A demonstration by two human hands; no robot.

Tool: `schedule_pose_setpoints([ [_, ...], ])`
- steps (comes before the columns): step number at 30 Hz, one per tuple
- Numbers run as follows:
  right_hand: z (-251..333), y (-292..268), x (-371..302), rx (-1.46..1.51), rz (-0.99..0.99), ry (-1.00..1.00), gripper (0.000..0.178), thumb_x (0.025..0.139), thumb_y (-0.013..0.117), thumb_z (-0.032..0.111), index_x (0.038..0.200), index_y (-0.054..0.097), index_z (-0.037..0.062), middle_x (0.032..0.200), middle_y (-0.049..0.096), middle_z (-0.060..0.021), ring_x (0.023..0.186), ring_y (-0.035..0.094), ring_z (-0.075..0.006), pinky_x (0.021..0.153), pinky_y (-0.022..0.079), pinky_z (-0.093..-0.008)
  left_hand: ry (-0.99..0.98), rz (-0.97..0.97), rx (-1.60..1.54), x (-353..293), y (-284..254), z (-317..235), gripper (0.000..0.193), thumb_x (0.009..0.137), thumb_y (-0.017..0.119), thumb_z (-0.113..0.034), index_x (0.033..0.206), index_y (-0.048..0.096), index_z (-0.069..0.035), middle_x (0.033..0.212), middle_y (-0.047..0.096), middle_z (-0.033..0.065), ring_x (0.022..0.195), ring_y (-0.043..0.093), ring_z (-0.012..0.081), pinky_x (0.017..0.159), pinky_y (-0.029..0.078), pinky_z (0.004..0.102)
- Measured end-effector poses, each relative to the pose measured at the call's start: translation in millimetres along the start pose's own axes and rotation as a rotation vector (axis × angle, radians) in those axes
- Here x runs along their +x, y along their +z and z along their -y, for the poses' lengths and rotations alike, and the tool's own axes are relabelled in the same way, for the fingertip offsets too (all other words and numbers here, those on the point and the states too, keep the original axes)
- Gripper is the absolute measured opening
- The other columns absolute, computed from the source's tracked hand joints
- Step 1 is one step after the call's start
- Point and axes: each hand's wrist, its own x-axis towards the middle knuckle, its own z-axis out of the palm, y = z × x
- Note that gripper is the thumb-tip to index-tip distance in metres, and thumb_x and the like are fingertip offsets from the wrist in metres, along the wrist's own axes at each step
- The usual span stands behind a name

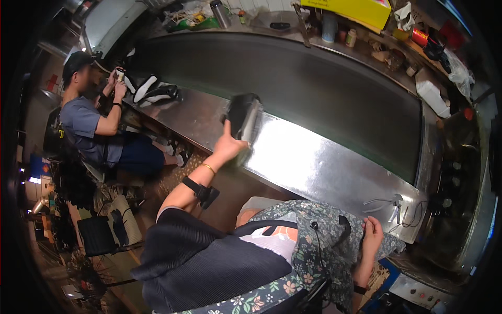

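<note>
My left hand (230, 145) reaches forward over the metal bench ledge (209, 111), closed around a black shoe (243, 118) with a paler grey side. Motion smears the shoe, so its details are unclear. By the ledge's near right edge, over my flowered apron (319, 230), my right hand (372, 235) has its fingers curled in, and no object shows in it. Just beyond that hand lie pliers (396, 201) and a thin dark cord (415, 213).
A dark conveyor belt (314, 78) runs behind the ledge. At the left a seated co-worker (97, 115) handles a small item, beside several black and white shoes (157, 93). Bottles, a yellow box (350, 11) and a white jug (432, 94) line the far side.
</note>
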Motion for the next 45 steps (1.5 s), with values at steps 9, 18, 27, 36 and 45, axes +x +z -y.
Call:
schedule_pose_setpoints([
  [9, 150.7, 2.8, -3.9, -0.018, -0.071, -0.526, 0.054, 0.096, 0.051, 0.011, 0.146, 0.031, 0.0045, 0.142, 0.043, -0.0141, 0.121, 0.047, -0.0160, 0.101, 0.037, -0.0286, 0.770, 1.147, -0.584, -147.1, 140.0, -169.0, 0.104, 0.071, 0.078, -0.015, 0.150, 0.012, 0.000, 0.145, 0.036, 0.0199, 0.134, 0.035, 0.0256, 0.110, 0.027, 0.0330],
  [18, 98.4, -37.8, -108.3, -0.736, -0.656, -0.476, 0.032, 0.086, 0.066, 0.024, 0.111, 0.063, 0.0040, 0.103, 0.066, -0.0185, 0.088, 0.064, -0.0376, 0.073, 0.052, -0.0404, 1.566, 1.552, -0.226, -241.6, 292.0, -280.9, 0.089, 0.072, 0.081, -0.013, 0.144, 0.030, -0.001, 0.136, 0.046, 0.0148, 0.127, 0.043, 0.0222, 0.106, 0.035, 0.0339],
  [27, 55.8, -81.5, -117.6, -0.429, -0.599, -0.294, 0.037, 0.087, 0.064, 0.021, 0.121, 0.059, 0.0079, 0.104, 0.067, -0.0185, 0.092, 0.066, -0.0352, 0.076, 0.052, -0.0381, 1.373, 1.635, -0.134, -260.4, 321.5, -269.5, 0.073, 0.085, 0.071, -0.020, 0.143, 0.032, 0.000, 0.142, 0.041, 0.0150, 0.133, 0.037, 0.0221, 0.110, 0.029, 0.0334],
  [36, -25.7, -20.3, -169.2, 0.144, -0.845, -0.126, 0.027, 0.094, 0.056, 0.013, 0.115, 0.059, -0.0042, 0.100, 0.067, -0.0084, 0.088, 0.061, -0.0150, 0.084, 0.048, -0.0302, 1.211, 1.665, -0.196, -285.9, 342.0, -280.5, 0.048, 0.085, 0.068, -0.013, 0.128, 0.049, -0.002, 0.115, 0.060, 0.0091, 0.104, 0.058, 0.0184, 0.090, 0.047, 0.0298],
  [45, -17.4, -6.2, -136.1, 0.857, -0.623, 0.254, 0.063, 0.099, 0.035, 0.055, 0.127, 0.056, 0.0033, 0.116, 0.063, -0.0074, 0.101, 0.060, -0.0142, 0.091, 0.047, -0.0296, 0.845, 1.658, -0.245, -269.6, 306.0, -253.1, 0.052, 0.083, 0.070, -0.003, 0.128, 0.045, -0.005, 0.104, 0.060, 0.0042, 0.093, 0.057, 0.0117, 0.084, 0.047, 0.0251],
])
